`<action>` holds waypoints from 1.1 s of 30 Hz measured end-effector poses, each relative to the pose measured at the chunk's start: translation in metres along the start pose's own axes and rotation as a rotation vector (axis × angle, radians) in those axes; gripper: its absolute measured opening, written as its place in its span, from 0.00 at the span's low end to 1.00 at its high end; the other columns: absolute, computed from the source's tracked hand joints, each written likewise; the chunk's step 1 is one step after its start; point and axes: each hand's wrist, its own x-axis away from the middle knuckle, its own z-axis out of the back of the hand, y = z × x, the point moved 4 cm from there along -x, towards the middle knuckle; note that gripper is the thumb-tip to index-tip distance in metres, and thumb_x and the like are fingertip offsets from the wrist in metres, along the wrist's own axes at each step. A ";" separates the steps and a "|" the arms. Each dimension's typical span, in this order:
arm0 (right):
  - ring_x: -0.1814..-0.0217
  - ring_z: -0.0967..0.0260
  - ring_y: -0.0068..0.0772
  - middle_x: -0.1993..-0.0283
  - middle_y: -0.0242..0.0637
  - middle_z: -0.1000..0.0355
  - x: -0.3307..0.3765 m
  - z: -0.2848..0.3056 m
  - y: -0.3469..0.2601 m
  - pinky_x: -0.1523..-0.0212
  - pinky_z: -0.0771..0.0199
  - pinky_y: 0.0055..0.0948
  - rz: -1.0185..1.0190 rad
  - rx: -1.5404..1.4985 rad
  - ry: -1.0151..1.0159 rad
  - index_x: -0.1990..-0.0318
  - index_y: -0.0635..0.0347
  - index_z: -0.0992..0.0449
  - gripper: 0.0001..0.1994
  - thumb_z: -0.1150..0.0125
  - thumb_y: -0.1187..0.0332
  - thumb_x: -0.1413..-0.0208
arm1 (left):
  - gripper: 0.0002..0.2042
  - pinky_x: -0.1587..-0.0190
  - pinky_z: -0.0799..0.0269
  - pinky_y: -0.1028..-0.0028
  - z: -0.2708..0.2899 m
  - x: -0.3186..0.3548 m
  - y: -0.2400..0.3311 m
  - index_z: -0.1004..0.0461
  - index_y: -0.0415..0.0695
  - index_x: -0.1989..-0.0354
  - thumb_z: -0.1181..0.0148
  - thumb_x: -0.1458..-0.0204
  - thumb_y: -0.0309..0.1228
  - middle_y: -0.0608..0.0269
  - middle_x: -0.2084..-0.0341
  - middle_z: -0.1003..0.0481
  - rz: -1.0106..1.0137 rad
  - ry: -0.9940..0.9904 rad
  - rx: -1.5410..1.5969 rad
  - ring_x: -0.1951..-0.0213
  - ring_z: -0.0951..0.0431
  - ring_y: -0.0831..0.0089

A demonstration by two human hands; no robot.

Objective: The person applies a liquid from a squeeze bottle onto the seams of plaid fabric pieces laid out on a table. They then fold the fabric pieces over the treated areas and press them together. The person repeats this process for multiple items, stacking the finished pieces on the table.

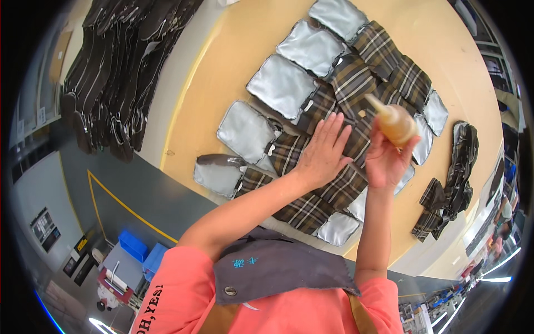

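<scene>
Plaid fabric pieces (356, 83), brown and black with pale lines, lie overlapped in rows on the table. Shiny silver-grey lining panels (281, 86) stick out along their left side and partly on the right. Flat on the plaid, fingers stretched, rests my left hand (321, 156). My right hand (386, 164) is closed round a squeeze bottle (399, 127) with amber contents and a pale nozzle. The bottle is tilted above the cloth, its nozzle pointing up-left, slightly blurred. Whether anything comes out of the tip, I cannot tell.
The table (189, 131) is tan with a curved-looking edge. Dark garment pieces (114, 83) are heaped at the far left. A folded plaid bundle (457, 172) lies to the right. Blue bins (133, 247) stand beyond the table at lower left, near a yellow floor line (128, 207).
</scene>
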 end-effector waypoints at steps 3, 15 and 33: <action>0.34 0.44 0.56 0.37 0.47 0.39 -0.007 -0.016 -0.032 0.42 0.26 0.44 0.081 -0.088 -0.047 0.41 0.62 0.35 0.30 0.34 0.58 0.48 | 0.36 0.35 0.52 0.47 0.016 -0.033 0.006 0.46 0.34 0.37 0.37 0.51 0.37 0.37 0.36 0.50 -0.052 0.079 -0.016 0.34 0.50 0.40; 0.43 0.32 0.43 0.41 0.45 0.35 -0.025 -0.026 -0.059 0.48 0.21 0.41 0.547 0.639 0.225 0.40 0.59 0.39 0.33 0.42 0.45 0.45 | 0.36 0.34 0.50 0.54 -0.018 -0.105 -0.030 0.43 0.31 0.38 0.38 0.50 0.44 0.35 0.40 0.44 -0.022 0.076 -0.283 0.36 0.47 0.44; 0.44 0.35 0.36 0.45 0.40 0.39 -0.066 0.021 -0.028 0.50 0.25 0.38 0.521 1.078 0.121 0.40 0.61 0.46 0.30 0.40 0.56 0.41 | 0.38 0.33 0.51 0.54 -0.028 -0.095 -0.028 0.42 0.30 0.39 0.36 0.52 0.45 0.34 0.39 0.47 0.041 -0.020 -0.251 0.34 0.50 0.43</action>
